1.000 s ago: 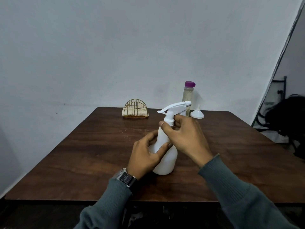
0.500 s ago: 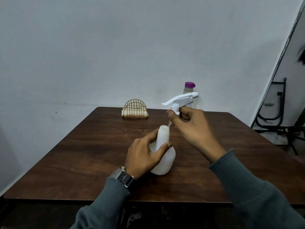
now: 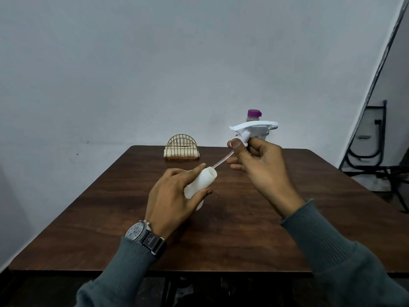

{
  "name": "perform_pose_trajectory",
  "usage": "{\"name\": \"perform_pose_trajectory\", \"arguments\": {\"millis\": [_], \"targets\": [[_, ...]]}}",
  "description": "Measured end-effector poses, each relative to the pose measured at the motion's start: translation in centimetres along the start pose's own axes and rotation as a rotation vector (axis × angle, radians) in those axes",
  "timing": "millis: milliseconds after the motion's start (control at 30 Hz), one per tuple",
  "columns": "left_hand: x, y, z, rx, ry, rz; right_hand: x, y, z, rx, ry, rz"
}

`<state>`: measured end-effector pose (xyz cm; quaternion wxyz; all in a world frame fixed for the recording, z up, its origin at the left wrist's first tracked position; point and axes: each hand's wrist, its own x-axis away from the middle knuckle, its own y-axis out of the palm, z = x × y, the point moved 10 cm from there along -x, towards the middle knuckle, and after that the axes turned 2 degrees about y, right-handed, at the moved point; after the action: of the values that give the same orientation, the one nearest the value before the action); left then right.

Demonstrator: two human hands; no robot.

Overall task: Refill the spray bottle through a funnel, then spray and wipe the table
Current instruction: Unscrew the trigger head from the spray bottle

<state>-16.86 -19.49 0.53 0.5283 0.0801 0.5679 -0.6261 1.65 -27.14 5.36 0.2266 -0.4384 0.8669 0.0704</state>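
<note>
- The table (image 3: 265,229) is dark brown wood with a visible grain and a slight sheen.
- A wristwatch (image 3: 141,232) with a round grey face and a dark fabric strap sits above a ribbed grey-green sleeve cuff.
- The left hand (image 3: 172,200) grips the bottle (image 3: 202,180), with its fingers over the top and its thumb underneath.
- The bottle is smooth, cloudy white plastic, near the middle of the table. It leans with its open neck pointing far and right.
- At the far edge, left of centre, stands an arched gold wire rack (image 3: 182,147) holding pale folded cloths.
- A thin clear tube (image 3: 221,162) runs from the bottle's mouth up to the spray head (image 3: 252,128).
- The right hand (image 3: 263,165) holds the glossy white spray head in the air, thumb pressed on its collar and fingers curled round behind.
- Behind it at the far right is a clear container with a purple cap (image 3: 253,115).
- A black metal frame (image 3: 376,151) stands beyond the table on the right.
</note>
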Motion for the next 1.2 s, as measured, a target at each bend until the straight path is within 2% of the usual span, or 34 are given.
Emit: {"name": "perform_pose_trajectory", "arguments": {"millis": [200,500,900,1200], "targets": [[0.5,0.3,-1.4,-0.026,-0.056,-0.038,0.1,-1.4,-0.6,-0.153,0.027,0.075],[0.4,-0.3,-3.2,0.021,-0.155,-0.010,-0.1,-3.2,-0.6,-0.356,0.063,0.176],[0.7,-0.6,-4.3,0.095,-0.202,0.032,-0.2,-4.0,0.1,-0.441,0.087,0.269],[0.9,-3.2,-4.1,-0.051,-0.171,0.088,0.1,-4.5,0.5,-0.535,0.084,0.328]]}}
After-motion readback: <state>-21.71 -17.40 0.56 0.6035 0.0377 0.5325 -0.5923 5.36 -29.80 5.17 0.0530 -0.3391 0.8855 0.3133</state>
